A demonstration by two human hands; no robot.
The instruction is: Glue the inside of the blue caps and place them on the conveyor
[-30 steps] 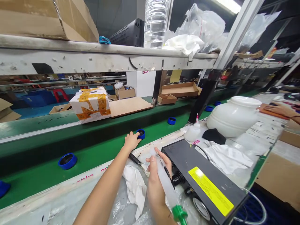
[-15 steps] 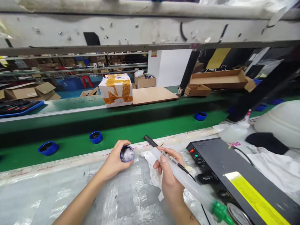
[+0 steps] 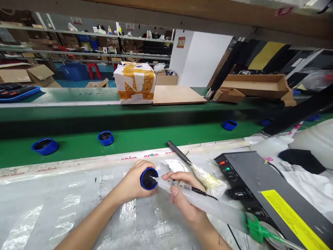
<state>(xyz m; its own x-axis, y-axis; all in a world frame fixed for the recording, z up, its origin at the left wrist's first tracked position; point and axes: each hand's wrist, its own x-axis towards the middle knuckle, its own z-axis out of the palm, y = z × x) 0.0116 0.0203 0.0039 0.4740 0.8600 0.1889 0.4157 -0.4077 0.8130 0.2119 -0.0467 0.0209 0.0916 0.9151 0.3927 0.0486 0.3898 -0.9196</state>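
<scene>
My left hand point(image 3: 135, 182) is wrapped round a blue ring-shaped cup point(image 3: 142, 180) with a dark inside, its opening turned toward me. In my right hand point(image 3: 186, 194) lies a translucent dispensing syringe point(image 3: 215, 208) with a green cap and a clear switch clipped along it. The syringe's thin tip reaches to the mouth of the blue cup; whether it touches the inside I cannot tell. Both hands are above the plastic-covered bench point(image 3: 73, 215). Just beyond my right hand lies a tool with a black textured handle point(image 3: 178, 152), beside a crumpled white cloth point(image 3: 175, 165).
A dark dispenser box point(image 3: 249, 180) with lit lamps and a yellow label stands at the right. Several blue cups, one at the left point(image 3: 45, 147), sit on the green conveyor belt point(image 3: 166, 134). A taped carton point(image 3: 135, 82) rests on the ledge behind.
The syringe has moved left and its tip has come to the mouth of the blue cup. My left hand has shifted slightly right and turned the cup. The view has tilted.
</scene>
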